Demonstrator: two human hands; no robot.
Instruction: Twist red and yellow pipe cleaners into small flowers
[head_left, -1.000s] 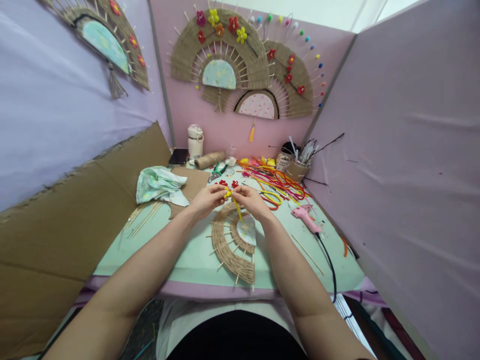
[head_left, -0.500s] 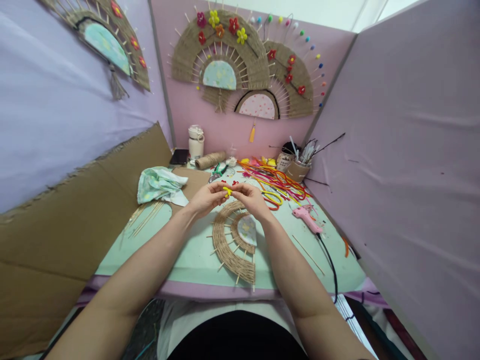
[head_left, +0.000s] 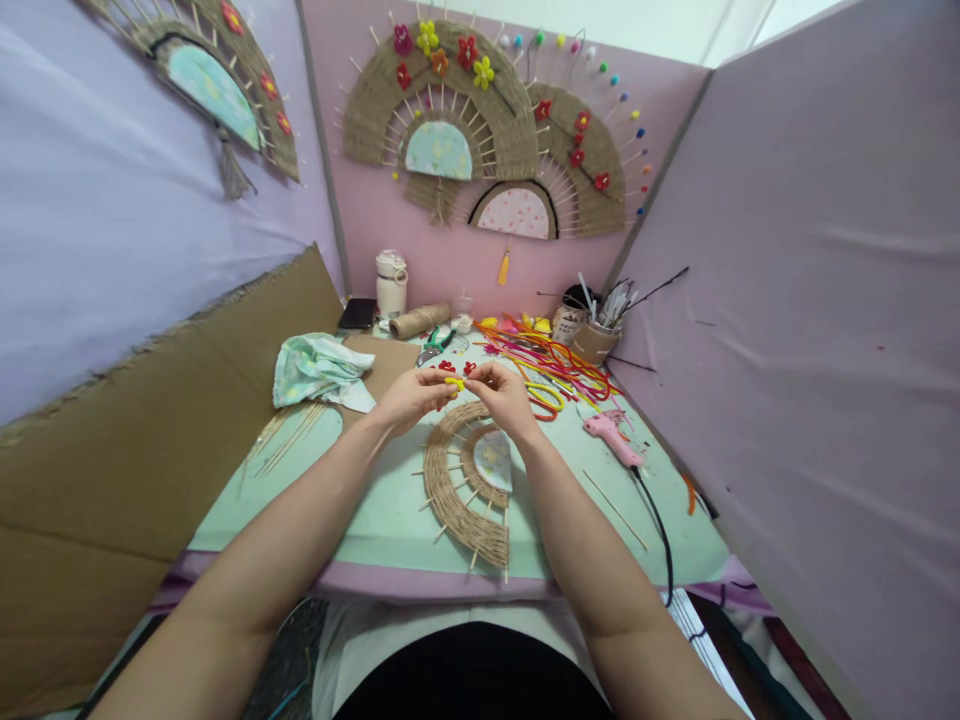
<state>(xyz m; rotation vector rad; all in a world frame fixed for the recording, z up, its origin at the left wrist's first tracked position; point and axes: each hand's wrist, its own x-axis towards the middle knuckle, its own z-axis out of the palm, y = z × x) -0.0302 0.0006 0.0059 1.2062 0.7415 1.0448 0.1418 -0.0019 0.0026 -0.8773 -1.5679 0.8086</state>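
Note:
Between my two hands is a small piece of bent yellow pipe cleaner (head_left: 454, 383). My left hand (head_left: 417, 398) pinches it from the left with thumb and fingers. From the other side, the fingertips of my right hand (head_left: 501, 394) close on its right end. Below them on the table lies a half-round fan (head_left: 459, 490) of woven twine on thin sticks, with a patterned cloth centre (head_left: 493, 461). Small red pipe-cleaner flowers (head_left: 447, 366) rest just beyond my fingers, partly hidden by them.
A pink glue gun (head_left: 615, 440) with a black cord lies at the right. Behind it spread loose coloured pipe cleaners (head_left: 562, 362). Patterned cloth (head_left: 319, 372), thin sticks (head_left: 296, 438), pliers (head_left: 436, 346), a twine roll (head_left: 420, 320) and a white bottle (head_left: 391, 284) are left and back.
My fingers have shifted slightly around the yellow pipe cleaner, which now lies flatter between them. More of the red flowers shows behind my hands. The camera view moved a little.

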